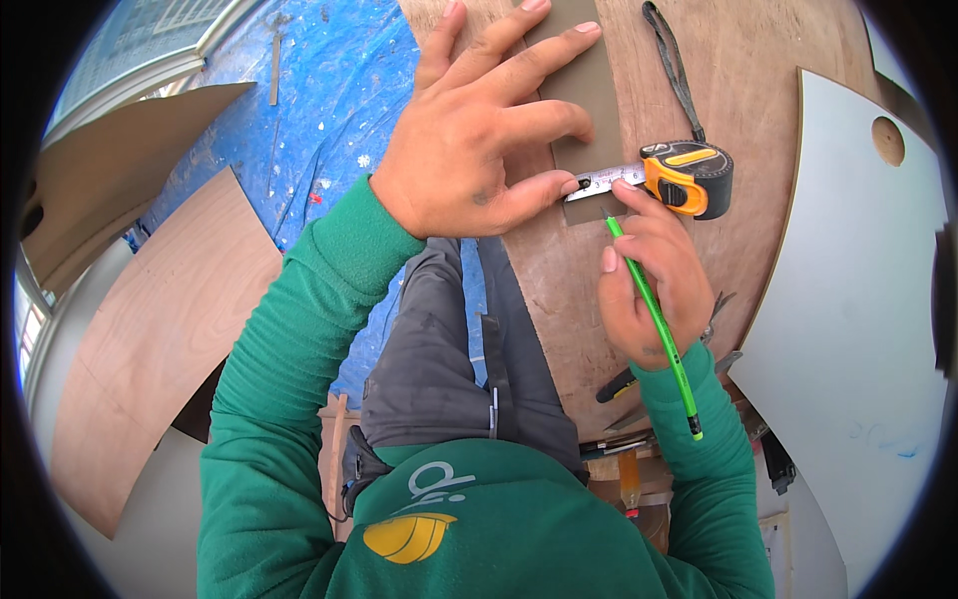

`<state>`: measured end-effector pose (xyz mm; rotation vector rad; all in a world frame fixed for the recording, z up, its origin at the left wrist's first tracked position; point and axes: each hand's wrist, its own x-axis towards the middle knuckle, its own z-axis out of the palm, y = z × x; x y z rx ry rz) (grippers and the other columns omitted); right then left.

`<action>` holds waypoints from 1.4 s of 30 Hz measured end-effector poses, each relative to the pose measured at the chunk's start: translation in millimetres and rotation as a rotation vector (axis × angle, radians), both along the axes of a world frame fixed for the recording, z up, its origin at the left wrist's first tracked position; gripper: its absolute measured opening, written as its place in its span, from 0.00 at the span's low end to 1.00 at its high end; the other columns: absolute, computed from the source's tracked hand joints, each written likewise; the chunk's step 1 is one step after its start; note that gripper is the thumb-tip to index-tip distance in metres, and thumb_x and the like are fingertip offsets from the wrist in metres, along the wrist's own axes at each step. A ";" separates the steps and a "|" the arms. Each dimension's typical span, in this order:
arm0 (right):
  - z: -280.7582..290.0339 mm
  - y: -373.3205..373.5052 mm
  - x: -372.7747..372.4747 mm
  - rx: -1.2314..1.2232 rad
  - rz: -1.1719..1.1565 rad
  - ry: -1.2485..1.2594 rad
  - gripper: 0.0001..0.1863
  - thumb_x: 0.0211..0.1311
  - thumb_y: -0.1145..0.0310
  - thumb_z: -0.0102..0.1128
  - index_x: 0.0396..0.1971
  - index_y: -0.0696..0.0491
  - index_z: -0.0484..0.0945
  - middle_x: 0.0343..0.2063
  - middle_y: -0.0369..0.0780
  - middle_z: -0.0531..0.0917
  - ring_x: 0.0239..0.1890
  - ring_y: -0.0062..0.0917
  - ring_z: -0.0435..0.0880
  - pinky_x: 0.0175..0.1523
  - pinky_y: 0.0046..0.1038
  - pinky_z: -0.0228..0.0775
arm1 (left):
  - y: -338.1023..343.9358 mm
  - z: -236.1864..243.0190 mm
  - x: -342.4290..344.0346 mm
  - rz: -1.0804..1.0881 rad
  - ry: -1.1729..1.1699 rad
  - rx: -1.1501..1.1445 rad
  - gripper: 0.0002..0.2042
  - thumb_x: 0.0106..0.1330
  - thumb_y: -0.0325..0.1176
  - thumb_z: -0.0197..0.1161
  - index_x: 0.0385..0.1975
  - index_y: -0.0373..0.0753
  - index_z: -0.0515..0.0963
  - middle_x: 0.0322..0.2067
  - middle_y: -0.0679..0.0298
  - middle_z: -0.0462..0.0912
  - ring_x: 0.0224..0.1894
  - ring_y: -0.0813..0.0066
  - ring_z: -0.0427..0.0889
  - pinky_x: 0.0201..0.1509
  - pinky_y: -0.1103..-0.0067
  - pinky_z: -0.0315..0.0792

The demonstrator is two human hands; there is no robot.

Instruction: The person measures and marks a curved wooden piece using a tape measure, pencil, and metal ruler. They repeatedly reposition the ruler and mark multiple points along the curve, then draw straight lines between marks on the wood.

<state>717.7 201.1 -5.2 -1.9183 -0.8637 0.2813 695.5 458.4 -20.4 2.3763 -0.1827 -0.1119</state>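
A grey-brown flat strip [584, 120] lies on a light wooden board [539, 290]. My left hand [479, 130] is spread over the strip, its fingers apart and its thumb at the hooked end of a tape measure's blade [604, 181]. The black and orange tape measure [699, 180] rests on the board, right of the strip, with a short length of blade drawn out across it. My right hand [659, 280] is closed on a green pencil [654, 309], tip towards the strip just below the blade. One right fingertip touches the blade near the case.
A black wrist strap [671, 65] extends from the tape measure. Hand tools [617, 385] lie partly hidden near my right wrist. A white panel with a round hole [848, 270] stands at the right. Blue sheeting [339, 90] and a curved wooden panel [170, 339] are at the left.
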 end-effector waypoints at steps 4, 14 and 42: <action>8.2 3.3 0.2 -0.015 -0.034 0.007 0.17 0.53 0.88 0.65 0.43 0.59 0.78 0.39 0.48 0.85 0.52 0.52 0.90 0.56 0.44 0.82 | 1.0 -2.6 -6.7 -0.023 -0.009 0.049 0.14 0.62 0.48 0.75 0.44 0.52 0.89 0.79 0.53 0.68 0.84 0.41 0.54 0.83 0.40 0.30; 33.6 -6.6 57.5 -0.276 -0.040 -0.224 0.20 0.56 0.80 0.78 0.49 0.56 0.83 0.50 0.49 0.84 0.57 0.46 0.84 0.60 0.41 0.80 | -0.9 -0.9 -3.5 -0.009 -0.033 0.006 0.15 0.63 0.50 0.75 0.45 0.53 0.90 0.79 0.55 0.68 0.84 0.42 0.55 0.84 0.42 0.30; 29.8 -3.2 54.4 -0.304 -0.008 -0.200 0.19 0.46 0.84 0.75 0.41 0.56 0.85 0.44 0.44 0.84 0.51 0.45 0.82 0.54 0.41 0.77 | -9.4 -2.2 -2.5 0.073 -0.101 0.066 0.24 0.53 0.56 0.74 0.46 0.49 0.87 0.75 0.60 0.75 0.83 0.48 0.60 0.84 0.46 0.33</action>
